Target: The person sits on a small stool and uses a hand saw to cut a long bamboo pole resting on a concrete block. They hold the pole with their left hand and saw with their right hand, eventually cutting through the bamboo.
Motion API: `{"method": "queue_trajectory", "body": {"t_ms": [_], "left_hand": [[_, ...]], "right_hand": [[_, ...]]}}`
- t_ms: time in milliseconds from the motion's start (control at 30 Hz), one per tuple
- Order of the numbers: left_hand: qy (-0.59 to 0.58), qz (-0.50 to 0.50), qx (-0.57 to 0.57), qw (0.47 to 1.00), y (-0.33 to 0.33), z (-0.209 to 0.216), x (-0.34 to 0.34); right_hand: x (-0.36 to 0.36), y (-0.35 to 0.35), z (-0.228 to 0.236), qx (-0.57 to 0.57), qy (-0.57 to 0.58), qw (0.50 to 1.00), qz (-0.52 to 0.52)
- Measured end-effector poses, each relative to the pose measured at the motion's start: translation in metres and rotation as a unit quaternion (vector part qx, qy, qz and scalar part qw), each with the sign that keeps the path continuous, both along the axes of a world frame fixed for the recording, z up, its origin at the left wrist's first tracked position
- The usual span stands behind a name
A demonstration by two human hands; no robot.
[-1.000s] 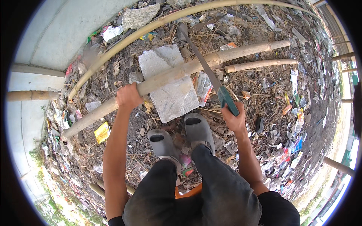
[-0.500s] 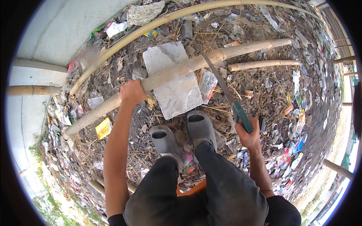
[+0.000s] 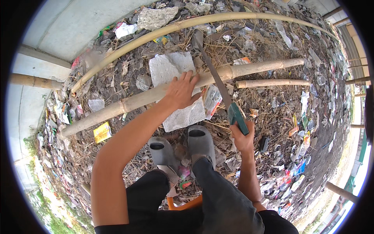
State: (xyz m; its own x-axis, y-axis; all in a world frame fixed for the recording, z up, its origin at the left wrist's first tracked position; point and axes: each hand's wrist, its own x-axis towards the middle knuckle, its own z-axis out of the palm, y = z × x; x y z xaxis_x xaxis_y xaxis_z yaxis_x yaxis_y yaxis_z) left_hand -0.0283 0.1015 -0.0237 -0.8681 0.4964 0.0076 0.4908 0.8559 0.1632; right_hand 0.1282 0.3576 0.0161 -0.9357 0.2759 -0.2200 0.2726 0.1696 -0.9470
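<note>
A thick bamboo pole (image 3: pixel 144 98) lies slantwise across a flat pale stone slab (image 3: pixel 170 64). My left hand (image 3: pixel 181 91) rests on the pole above the slab, its fingers spread over the top and the thumb apart. In my right hand (image 3: pixel 244 137) is the green handle of a handsaw (image 3: pixel 223 90). The saw's dark blade crosses the pole just right of the slab, close to a node. Whether its teeth bite into the bamboo I cannot tell.
A shorter bamboo piece (image 3: pixel 272 83) lies right of the blade. Beyond it all curves a long thin bamboo pole (image 3: pixel 202 19). A rough rock (image 3: pixel 157 18) sits near the pale wall (image 3: pixel 50 27). My grey clogs (image 3: pixel 201 142) stand before the slab, amid scattered litter and straw.
My left hand has let go of the pole's left part and moved right along it, onto the stretch above the slab. My right hand and the saw have shifted slightly left.
</note>
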Motion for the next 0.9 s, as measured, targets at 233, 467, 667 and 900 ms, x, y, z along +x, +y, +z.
{"method": "queue_trajectory", "body": {"t_ms": [233, 467, 667, 900], "left_hand": [[0.092, 0.363, 0.110, 0.921, 0.054, -0.039, -0.025], [0.013, 0.314, 0.100, 0.944, 0.060, -0.033, -0.032], [0.031, 0.340, 0.117, 0.932, 0.058, -0.033, -0.032], [0.108, 0.318, 0.139, 0.932, 0.050, -0.049, -0.027]], "right_hand": [[-0.006, -0.008, 0.006, 0.073, 0.018, 0.996, 0.048], [-0.002, 0.002, 0.000, 0.008, -0.003, 0.998, 0.057], [0.069, 0.030, 0.051, -0.012, -0.048, 0.999, 0.019], [0.039, 0.028, 0.043, 0.021, -0.062, 0.996, 0.065]]}}
